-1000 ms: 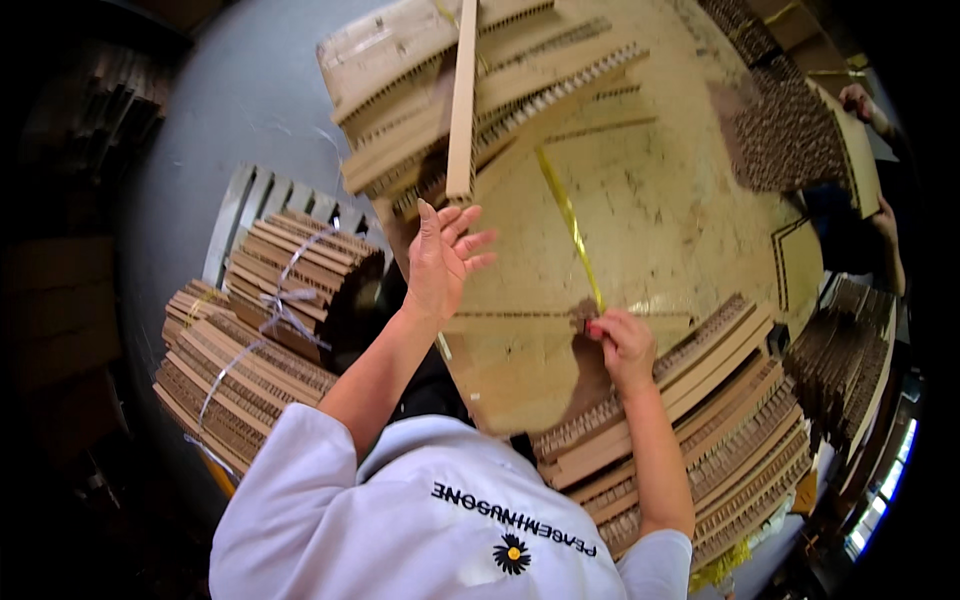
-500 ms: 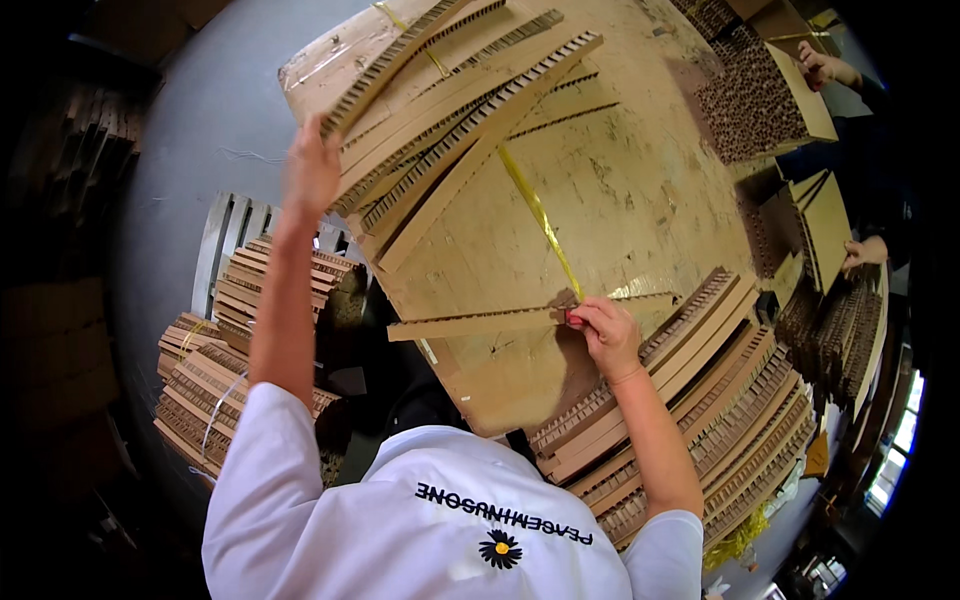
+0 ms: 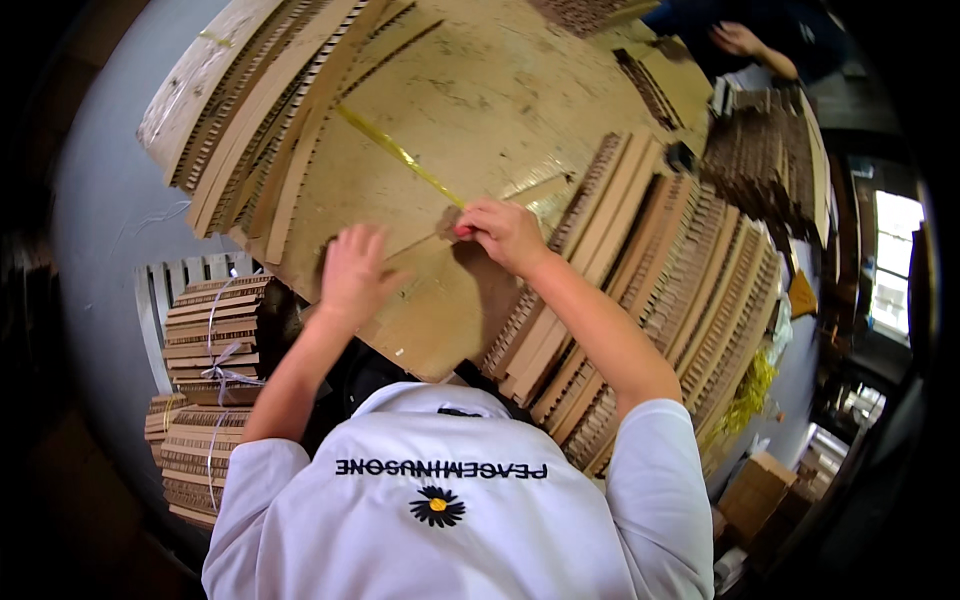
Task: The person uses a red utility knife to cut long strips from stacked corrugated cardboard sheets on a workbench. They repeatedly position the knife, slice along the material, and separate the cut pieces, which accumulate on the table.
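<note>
Plywood-brown bench carries stacked corrugated cardboard strips; we rest our left hand, grip released and fingers spread, on the board, while our right hand pinches a yellow strap lying across it.

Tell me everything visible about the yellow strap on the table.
The yellow strap is a thin, flat, glossy band, plastic by its look. It lies diagonally across the bare wooden table, running from the upper left down to the right hand, whose fingertips pinch its near end. The left hand rests nearby, off the strap. Its far end fades near the cardboard strips.
</note>
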Tool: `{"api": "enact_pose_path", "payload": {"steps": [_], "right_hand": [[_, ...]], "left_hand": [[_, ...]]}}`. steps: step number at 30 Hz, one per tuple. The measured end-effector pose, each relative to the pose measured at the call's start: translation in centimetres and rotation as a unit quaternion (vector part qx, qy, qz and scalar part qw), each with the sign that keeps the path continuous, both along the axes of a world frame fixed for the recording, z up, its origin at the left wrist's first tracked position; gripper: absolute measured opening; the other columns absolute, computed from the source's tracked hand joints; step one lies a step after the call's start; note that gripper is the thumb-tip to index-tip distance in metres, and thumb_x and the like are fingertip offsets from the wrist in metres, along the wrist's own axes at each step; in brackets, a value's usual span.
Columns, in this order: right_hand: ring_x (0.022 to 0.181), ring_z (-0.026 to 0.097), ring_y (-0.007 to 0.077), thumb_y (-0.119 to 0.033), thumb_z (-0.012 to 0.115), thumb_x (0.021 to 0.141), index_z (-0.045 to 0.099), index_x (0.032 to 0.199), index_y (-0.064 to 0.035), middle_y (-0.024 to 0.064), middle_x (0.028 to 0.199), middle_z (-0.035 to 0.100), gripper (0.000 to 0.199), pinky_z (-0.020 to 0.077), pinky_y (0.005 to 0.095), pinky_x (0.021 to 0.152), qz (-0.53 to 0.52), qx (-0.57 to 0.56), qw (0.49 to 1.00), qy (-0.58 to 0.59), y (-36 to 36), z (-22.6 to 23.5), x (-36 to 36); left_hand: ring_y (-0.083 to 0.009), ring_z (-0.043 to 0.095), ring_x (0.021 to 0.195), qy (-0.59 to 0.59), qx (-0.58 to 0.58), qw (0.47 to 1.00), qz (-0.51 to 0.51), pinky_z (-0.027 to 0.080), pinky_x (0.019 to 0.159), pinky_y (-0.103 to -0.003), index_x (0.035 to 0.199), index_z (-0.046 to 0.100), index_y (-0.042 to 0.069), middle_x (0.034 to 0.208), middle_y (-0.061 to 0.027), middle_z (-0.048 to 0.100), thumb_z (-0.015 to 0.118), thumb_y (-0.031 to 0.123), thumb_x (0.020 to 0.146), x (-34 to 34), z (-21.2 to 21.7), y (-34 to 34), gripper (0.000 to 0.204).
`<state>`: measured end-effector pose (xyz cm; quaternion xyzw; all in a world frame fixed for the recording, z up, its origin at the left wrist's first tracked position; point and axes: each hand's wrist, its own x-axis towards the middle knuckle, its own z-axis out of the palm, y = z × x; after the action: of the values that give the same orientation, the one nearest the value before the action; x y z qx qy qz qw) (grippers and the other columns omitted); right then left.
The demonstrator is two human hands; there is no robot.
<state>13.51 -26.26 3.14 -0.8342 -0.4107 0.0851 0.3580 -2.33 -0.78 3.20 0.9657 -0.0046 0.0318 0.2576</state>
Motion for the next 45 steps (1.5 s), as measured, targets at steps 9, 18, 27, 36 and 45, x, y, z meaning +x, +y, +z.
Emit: {"api": "enact_pose_path", "payload": {"steps": [9,18,27,36,45], "right_hand": [[0.087,0.067,0.0134,0.006,0.082,0.087,0.076,0.099,-0.0021,0.0033,0.096,0.072,0.016,0.0533,0.0265,0.079,-0.215,0.185,0.959,0.005,-6.7,14.1,1.2],[0.078,0.064,0.0052,-0.013,0.081,0.098,0.08,0.111,-0.0026,-0.0014,0.094,0.072,0.017,0.0529,0.0219,0.072,-0.449,0.296,0.829,0.157,-17.6,16.2,-1.2],[0.077,0.064,0.0054,-0.016,0.083,0.095,0.08,0.113,-0.0031,-0.0008,0.092,0.075,0.022,0.0514,0.0222,0.068,-0.437,0.217,0.844,0.223,-13.7,12.9,1.2],[0.091,0.075,0.0347,-0.029,0.084,0.085,0.083,0.105,-0.0101,0.0175,0.1,0.079,0.027,0.058,0.0445,0.082,-0.448,-0.012,0.894,-0.002,-19.4,12.9,20.8],[0.101,0.076,0.0348,-0.025,0.081,0.086,0.084,0.105,-0.0144,0.0149,0.107,0.08,0.023,0.0613,0.0466,0.09,-0.457,-0.398,0.792,0.071,-31.3,5.8,30.8]], "left_hand": [[-0.036,0.064,0.11,-0.176,0.059,0.982,0.038,0.055,0.093,-0.048,0.127,0.067,0.009,0.12,-0.0158,0.068,0.07,0.007,0.093,4.2,2.1,6.5,0.035],[-0.0398,0.051,0.142,0.082,-0.153,0.984,0.026,0.042,0.12,-0.05,0.152,0.049,0.003,0.152,-0.0259,0.052,0.084,0.032,0.091,7.3,4.0,-7.5,0.076],[-0.0591,0.012,0.159,0.148,-0.018,0.966,-0.212,0.04,0.112,-0.072,0.151,0.061,0.023,0.18,-0.0206,0.005,0.08,0.024,0.079,1.0,3.6,-24.2,0.074],[-0.0585,0.016,0.159,0.076,0.117,0.96,-0.243,0.024,0.122,-0.073,0.153,0.057,0.01,0.176,-0.0236,0.021,0.081,0.035,0.084,2.7,0.9,-4.1,0.078],[-0.0582,0.019,0.159,0.037,0.105,0.986,-0.125,0.01,0.125,-0.076,0.148,0.056,0.004,0.169,-0.0277,0.035,0.08,0.033,0.086,2.4,-0.6,-7.6,0.072]]}}
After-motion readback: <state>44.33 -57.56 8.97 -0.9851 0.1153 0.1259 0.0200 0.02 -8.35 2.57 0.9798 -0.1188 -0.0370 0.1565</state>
